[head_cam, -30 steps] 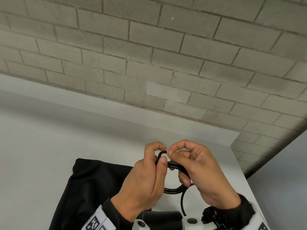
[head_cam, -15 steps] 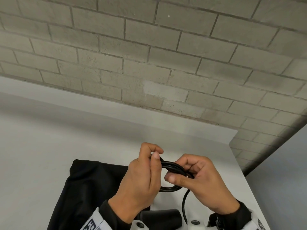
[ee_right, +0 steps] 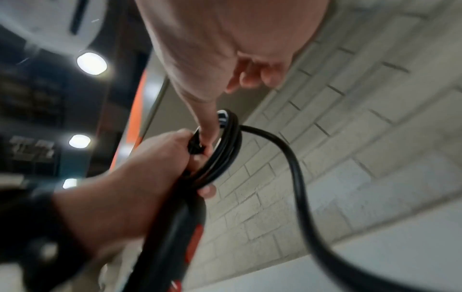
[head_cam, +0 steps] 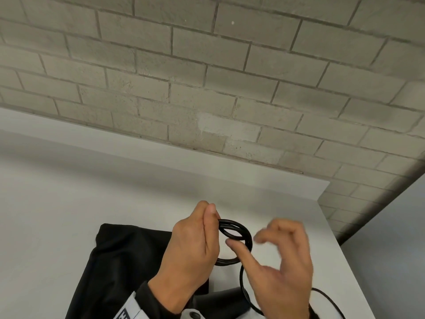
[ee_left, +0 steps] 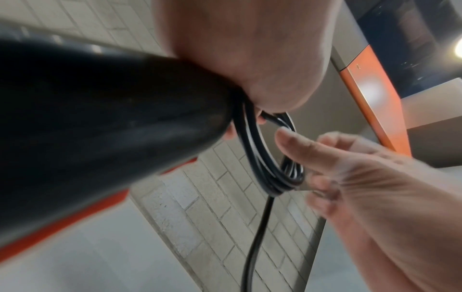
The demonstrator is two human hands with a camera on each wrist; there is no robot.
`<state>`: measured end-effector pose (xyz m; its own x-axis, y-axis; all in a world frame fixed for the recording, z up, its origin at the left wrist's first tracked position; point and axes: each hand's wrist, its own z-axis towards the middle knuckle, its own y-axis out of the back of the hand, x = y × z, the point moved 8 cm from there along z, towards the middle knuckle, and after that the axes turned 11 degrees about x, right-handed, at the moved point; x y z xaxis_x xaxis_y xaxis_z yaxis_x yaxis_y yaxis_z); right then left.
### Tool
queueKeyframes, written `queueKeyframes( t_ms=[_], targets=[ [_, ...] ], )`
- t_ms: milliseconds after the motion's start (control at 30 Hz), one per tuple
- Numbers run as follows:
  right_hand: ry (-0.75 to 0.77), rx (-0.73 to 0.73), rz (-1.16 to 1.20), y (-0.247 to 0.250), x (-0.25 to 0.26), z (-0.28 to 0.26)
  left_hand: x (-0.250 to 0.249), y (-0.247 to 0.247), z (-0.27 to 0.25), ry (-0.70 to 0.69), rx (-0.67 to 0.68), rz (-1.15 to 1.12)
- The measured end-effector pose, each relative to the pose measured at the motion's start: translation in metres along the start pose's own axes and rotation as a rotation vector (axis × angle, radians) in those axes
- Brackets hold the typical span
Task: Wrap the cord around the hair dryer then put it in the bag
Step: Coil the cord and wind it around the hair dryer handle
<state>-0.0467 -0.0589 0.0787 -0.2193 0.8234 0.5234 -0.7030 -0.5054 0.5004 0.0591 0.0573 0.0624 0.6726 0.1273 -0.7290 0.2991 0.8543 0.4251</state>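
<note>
My left hand (head_cam: 197,240) pinches a small coil of black cord (head_cam: 238,229) between thumb and forefinger, above the black bag (head_cam: 128,261) lying flat on the table. The same hand grips the black hair dryer handle (ee_left: 105,118), which has red trim (ee_right: 197,235); the head view mostly hides it. My right hand (head_cam: 280,256) is blurred, with fingers loosely spread. Only its thumb (head_cam: 236,248) lies against the coil. A loose length of cord (head_cam: 242,279) hangs from the coil and runs off toward the bottom right.
The white table (head_cam: 69,203) extends left and back to a grey brick wall (head_cam: 207,77). Its right edge (head_cam: 345,254) falls away close beside my right hand. An orange and grey panel (ee_left: 375,98) shows in the left wrist view.
My right hand has let go of the coil, opened its fingers and drifted right. The left hand still holds the coil, now a little lower.
</note>
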Motion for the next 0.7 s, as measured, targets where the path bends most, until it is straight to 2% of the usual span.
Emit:
queueKeyframes(
  t_ms=[67,233,433,567,700],
  targets=[
    [0.121,-0.022,-0.171,-0.007,0.012,-0.012,0.0,0.001,0.001,-0.001,-0.005,-0.004],
    [0.05,0.023,-0.204,-0.023,0.007,-0.017,0.0,-0.003,0.0,-0.006,0.05,-0.044],
    [-0.087,0.12,-0.02,-0.028,0.002,-0.008,-0.005,-0.006,-0.004,-0.054,0.158,-0.111],
    [-0.214,0.206,0.065,-0.027,-0.007,-0.007,-0.002,-0.009,-0.006,-0.037,0.207,-0.118],
    [-0.396,0.453,0.2,-0.034,-0.016,-0.011,-0.002,-0.013,-0.006,-0.044,0.265,-0.088]
  ],
)
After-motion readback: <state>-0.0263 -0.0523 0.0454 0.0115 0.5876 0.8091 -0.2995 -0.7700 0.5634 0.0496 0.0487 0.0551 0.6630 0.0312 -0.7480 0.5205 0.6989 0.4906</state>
